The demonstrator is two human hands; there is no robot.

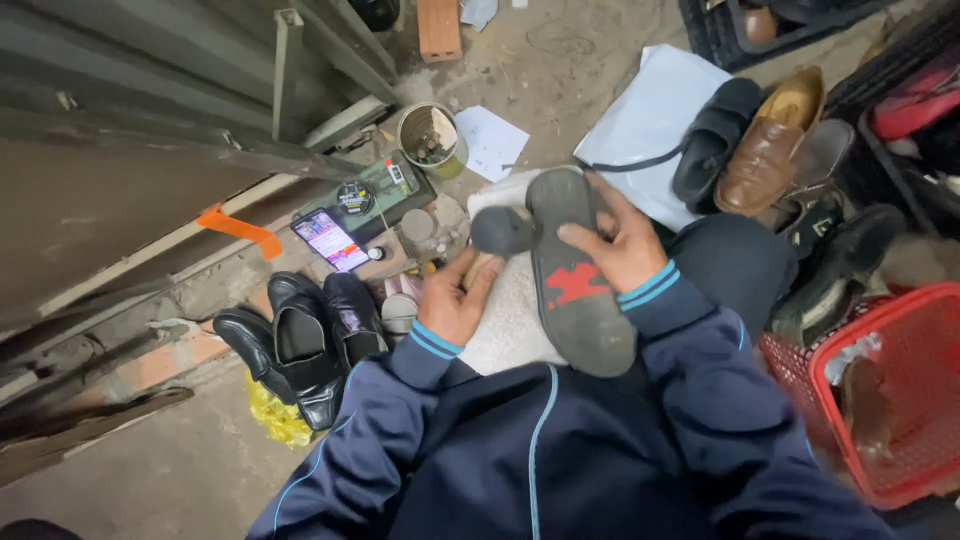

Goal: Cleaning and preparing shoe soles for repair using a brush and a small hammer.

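1. Resting sole-up across the person's lap, one dark shoe (580, 280) lay at the middle of the scene, over a pale cloth (505, 320) spread on the knees.
2. Its sole looked worn and grey-black, with a red patch near the middle and a rounded heel end pointing far.
3. The right hand (620, 245) was closed around the shoe's right edge, thumb pressed on the sole and fingers wrapped behind.
4. The left hand (455, 300) was closed on the wooden handle of one brush (500, 232), whose dark round head touched the shoe's far left edge.
5. Both sleeves were navy with light blue cuff stripes.
6. On the floor to the near left stood three black leather shoes (305, 345) close together, above a bit of yellow wrapping (275, 420).
7. Farther left lay one phone (330, 240) with a lit screen, just beside a flat green box (385, 190) and one open tin can (428, 135).
8. To the far right, one black shoe (715, 140) and one brown loafer (770, 145) rested side by side on a white bag (650, 110), with more dark shoes heaped near them; I could not count those.
9. One red plastic basket (890, 400) sat at the near right.
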